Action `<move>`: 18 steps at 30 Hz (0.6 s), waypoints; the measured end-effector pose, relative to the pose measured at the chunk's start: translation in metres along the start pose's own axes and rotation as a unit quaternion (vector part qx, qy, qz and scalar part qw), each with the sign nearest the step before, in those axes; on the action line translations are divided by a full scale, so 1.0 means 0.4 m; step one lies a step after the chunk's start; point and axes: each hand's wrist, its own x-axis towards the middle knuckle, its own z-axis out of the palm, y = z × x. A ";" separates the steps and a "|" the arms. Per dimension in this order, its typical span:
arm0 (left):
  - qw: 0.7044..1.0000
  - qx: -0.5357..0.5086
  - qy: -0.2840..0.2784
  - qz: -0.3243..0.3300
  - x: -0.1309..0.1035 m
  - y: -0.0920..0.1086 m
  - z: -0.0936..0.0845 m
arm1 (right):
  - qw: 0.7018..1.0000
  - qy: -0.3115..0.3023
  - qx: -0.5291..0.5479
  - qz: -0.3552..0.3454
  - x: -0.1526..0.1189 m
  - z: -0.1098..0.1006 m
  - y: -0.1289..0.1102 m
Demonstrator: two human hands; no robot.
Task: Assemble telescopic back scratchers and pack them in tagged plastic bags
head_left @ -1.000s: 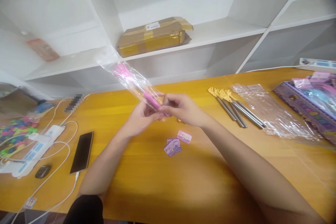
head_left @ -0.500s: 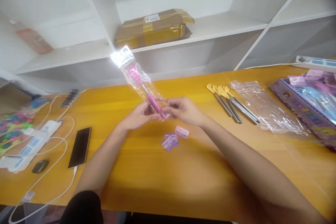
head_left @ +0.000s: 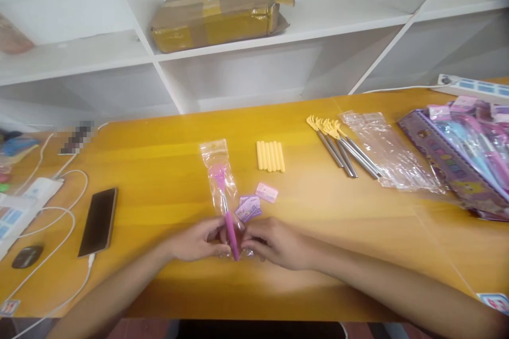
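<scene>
A pink scratcher-like stick (head_left: 231,230) with a metal shaft lies inside a clear plastic bag (head_left: 214,152), its hand-shaped end pointing away from me. My left hand (head_left: 207,239) pinches the bag and handle from the left. On the other side, my right hand (head_left: 268,243) is closed on the bag's near right edge. Small purple cards (head_left: 248,207) and a pink card (head_left: 266,192) lie just beyond my hands. Behind them is a row of yellow tubes (head_left: 271,157).
Metal sticks with yellow claw ends (head_left: 350,151) lie at right beside clear bags (head_left: 397,156) and a purple box (head_left: 457,164) of packaged items. At left are a phone (head_left: 98,221), cables and a power strip (head_left: 29,204). A taped carton (head_left: 214,18) sits on the shelf.
Both hands have lowered the bagged pink stick toward the near side of the table. The yellow tubes, hidden before, now show. The camera view has shifted.
</scene>
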 end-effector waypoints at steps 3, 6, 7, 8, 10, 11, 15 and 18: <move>1.000 0.005 -0.010 -0.018 -0.003 -0.006 0.007 | 0.999 -0.024 -0.033 -0.019 -0.005 -0.002 0.014; 0.997 0.058 -0.039 -0.020 -0.008 0.020 0.005 | 0.993 -0.038 -0.102 -0.043 -0.007 -0.007 0.022; 0.995 0.084 -0.049 -0.017 -0.009 0.029 0.000 | 0.990 -0.041 -0.125 -0.053 -0.007 -0.007 0.024; 0.993 0.108 -0.051 -0.009 -0.010 0.037 -0.008 | 0.987 -0.045 -0.142 -0.067 -0.008 -0.007 0.025; 0.992 0.123 -0.009 0.023 -0.003 0.041 -0.033 | 0.979 -0.060 -0.166 -0.101 -0.008 -0.005 0.026; 0.993 0.102 0.035 0.045 0.006 0.038 -0.050 | 0.974 -0.070 -0.179 -0.117 -0.008 -0.002 0.025; 0.941 -0.064 0.305 0.131 0.078 0.009 -0.115 | 0.953 -0.088 -0.247 -0.154 -0.009 0.012 0.022; 0.914 -0.111 0.371 0.122 0.137 -0.001 -0.135 | 0.938 -0.060 -0.284 -0.190 -0.016 -0.009 0.030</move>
